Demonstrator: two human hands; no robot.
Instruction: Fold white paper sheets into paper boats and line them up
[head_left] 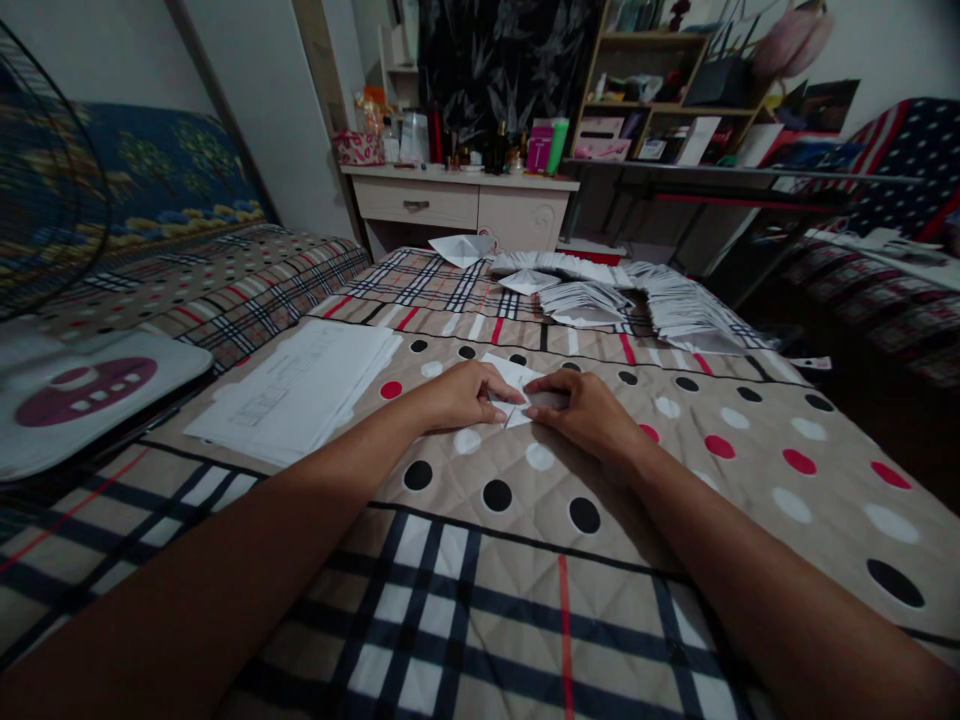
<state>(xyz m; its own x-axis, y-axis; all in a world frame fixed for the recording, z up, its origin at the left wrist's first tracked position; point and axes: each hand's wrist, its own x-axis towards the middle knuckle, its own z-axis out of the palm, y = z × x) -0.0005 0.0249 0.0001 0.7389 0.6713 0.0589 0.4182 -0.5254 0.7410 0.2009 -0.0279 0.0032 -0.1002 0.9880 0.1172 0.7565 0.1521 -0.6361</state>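
A small folded sheet of white paper (pixel 508 372) lies on the dotted bedspread (pixel 450 490), between my two hands. My left hand (pixel 465 395) is closed on its left side, thumb and fingers pinching the paper. From the right, my right hand (pixel 585 405) pinches the opposite side, its fingertips close to those of the left. The fingers cover part of the paper, so its full shape is hidden. To the left rests a stack of flat white sheets (pixel 300 385) with faint printing on the top one.
Beyond my hands, several folded papers lie in piles (pixel 585 300), a long row (pixel 690 310) curving to the right. A single folded piece (pixel 461 248) sits near the bed's far edge. A fan base (pixel 97 385) stands at left. A white dresser (pixel 457 205) is behind the bed.
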